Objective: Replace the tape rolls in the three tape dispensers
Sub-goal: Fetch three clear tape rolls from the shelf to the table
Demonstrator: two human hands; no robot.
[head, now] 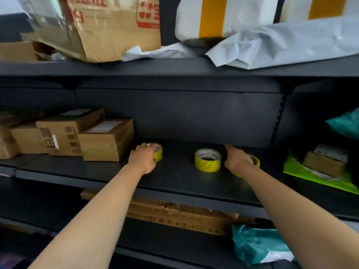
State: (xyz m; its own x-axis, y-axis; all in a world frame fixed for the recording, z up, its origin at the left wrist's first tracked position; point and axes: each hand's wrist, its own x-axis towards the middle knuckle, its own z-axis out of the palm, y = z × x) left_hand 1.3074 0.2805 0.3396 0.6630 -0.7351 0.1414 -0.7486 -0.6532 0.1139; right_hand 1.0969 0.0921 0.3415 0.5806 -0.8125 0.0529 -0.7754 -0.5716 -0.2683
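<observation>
Yellow plastic left tape roll (159,153) sitting on black metal shelf (174,177), frame centre, left hand (144,157) gripping it. Right hand (238,159) covering right tape roll (256,162), grip unclear. Middle tape roll (207,160) lying untouched. Dispensers not showing; replacing likely just starting.

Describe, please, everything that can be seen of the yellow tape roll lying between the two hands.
The middle tape roll is a thick ring of glossy yellow tape with faint diagonal stripes on its side. Its pale top face carries print too blurred to read, around a dark round hole. It lies flat, hole facing up, on the dark shelf. It sits between the left hand and the right hand, nearer the right one. Neither hand touches it.
</observation>
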